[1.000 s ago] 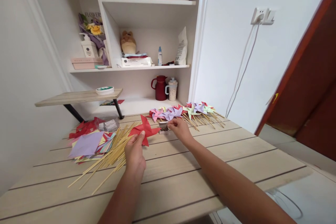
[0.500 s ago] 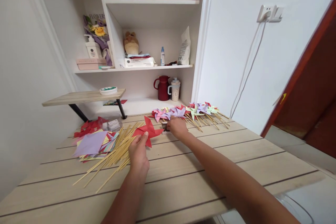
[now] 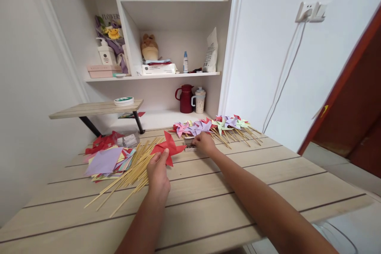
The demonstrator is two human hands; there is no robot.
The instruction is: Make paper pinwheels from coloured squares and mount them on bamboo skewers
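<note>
Little is changed from a moment ago: the red paper pinwheel [image 3: 167, 150] is still pinched at its lower edge by the left hand [image 3: 157, 172] on the desk [image 3: 208, 190], beside the bamboo sticks [image 3: 131, 174]. The right hand [image 3: 204, 143] has stayed at the small open box [image 3: 189, 145], just left of its fingers, which are curled together at the rim; whether anything is pinched cannot be told. Small dark contents are seen inside, too small to identify.

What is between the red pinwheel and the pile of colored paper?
In the head view, a loose bundle of wooden sticks lies on the table between the red pinwheel, held by the left hand, and the pile of colored paper.
</note>
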